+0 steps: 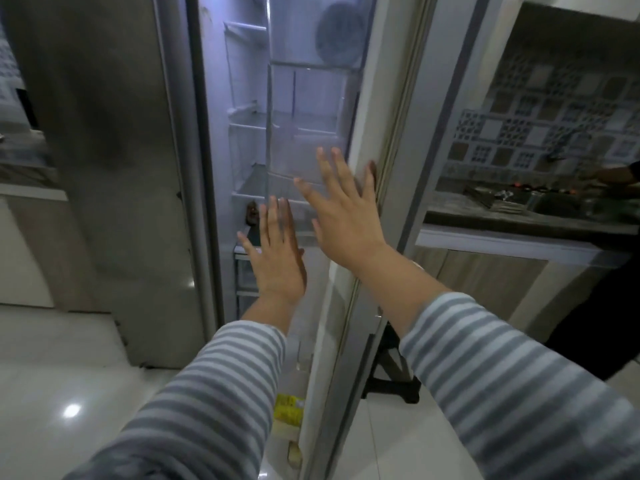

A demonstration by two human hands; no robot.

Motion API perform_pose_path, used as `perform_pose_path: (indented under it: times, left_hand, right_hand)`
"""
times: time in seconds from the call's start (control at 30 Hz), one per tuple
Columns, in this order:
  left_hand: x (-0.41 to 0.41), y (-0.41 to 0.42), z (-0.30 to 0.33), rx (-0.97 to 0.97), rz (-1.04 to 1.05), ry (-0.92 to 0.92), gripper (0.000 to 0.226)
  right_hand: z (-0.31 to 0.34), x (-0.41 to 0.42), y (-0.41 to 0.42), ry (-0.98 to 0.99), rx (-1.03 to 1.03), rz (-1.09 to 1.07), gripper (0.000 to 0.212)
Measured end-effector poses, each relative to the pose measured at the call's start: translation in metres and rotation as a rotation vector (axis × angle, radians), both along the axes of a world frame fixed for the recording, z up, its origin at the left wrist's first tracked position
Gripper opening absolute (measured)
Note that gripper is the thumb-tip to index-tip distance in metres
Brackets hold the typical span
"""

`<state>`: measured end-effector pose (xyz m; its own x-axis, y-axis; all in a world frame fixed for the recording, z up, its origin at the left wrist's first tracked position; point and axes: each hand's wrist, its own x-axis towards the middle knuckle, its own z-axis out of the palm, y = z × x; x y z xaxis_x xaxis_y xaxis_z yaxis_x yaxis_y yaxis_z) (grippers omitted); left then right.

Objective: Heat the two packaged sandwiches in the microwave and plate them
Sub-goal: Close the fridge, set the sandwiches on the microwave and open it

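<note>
Kitchen walls and pale floor tiles frame everything, and the tall fridge (pixel 114 168) is what I place the rest by. Its one door (pixel 388 133) stands open to the right of the lit compartment, whose shelves (pixel 249 126) look bare as far as I can see. Further right of the fridge, beyond that door, a dark surface (pixel 519 220) runs under a patterned tile wall, with a sink and some utensils on it, too blurred to name.

Both my hands reach toward the lit opening. My right hand (pixel 341 209) is spread wide, fingers splayed, near the inner edge of the open door; whether it touches, I cannot tell. My left hand (pixel 277 251) is flat and open, lower, in front of the lower shelves. Neither holds anything.

Down in the door's lower rack sits a pale packet with a yellow label (pixel 289 410); I cannot say it is a sandwich. No packaged sandwiches, microwave or plate show clearly. I judge the task barely begun: fetching, heating and plating all remain.
</note>
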<state>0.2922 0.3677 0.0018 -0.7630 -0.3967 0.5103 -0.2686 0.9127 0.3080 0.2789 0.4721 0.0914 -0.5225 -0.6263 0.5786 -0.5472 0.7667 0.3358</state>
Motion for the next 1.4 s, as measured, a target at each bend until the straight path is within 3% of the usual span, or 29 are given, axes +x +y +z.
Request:
perform_pose_path:
  times: [0.1,0.23,0.4,0.5,0.63,0.87,1.1,1.4]
  left_hand:
    - [0.012,-0.003,-0.006,0.097,-0.033,0.114,0.074]
    - [0.025,0.016,-0.013,0.158,-0.104,0.266,0.064]
    - [0.031,0.039,-0.020,0.110,-0.084,0.336,0.087]
    - [0.028,0.044,-0.026,0.114,-0.104,0.324,0.085]
    - [0.005,0.028,-0.032,0.283,-0.142,0.223,0.083]
    - [-0.041,-0.028,-0.042,0.430,-0.163,0.224,0.100]
    - [-0.094,-0.105,-0.050,0.328,-0.038,0.202,0.110]
    - [-0.155,-0.208,-0.058,0.266,-0.106,0.203,0.122]
  right_hand:
    - [-0.001,0.010,-0.007,0.075,-0.087,0.211,0.051]
    - [0.000,0.010,0.013,0.182,-0.159,0.304,0.046]
    - [-0.010,-0.015,0.035,-0.021,-0.229,0.153,0.077]
    - [-0.009,-0.039,0.025,-0.194,-0.183,0.101,0.098]
    - [-0.009,-0.062,-0.005,-0.223,-0.116,0.131,0.110]
    - [-0.018,-0.096,-0.065,-0.108,-0.060,0.205,0.106]
    - [-0.027,-0.147,-0.138,0.043,0.004,0.229,0.097]
    - [-0.038,-0.219,-0.210,0.200,0.017,0.170,0.102]
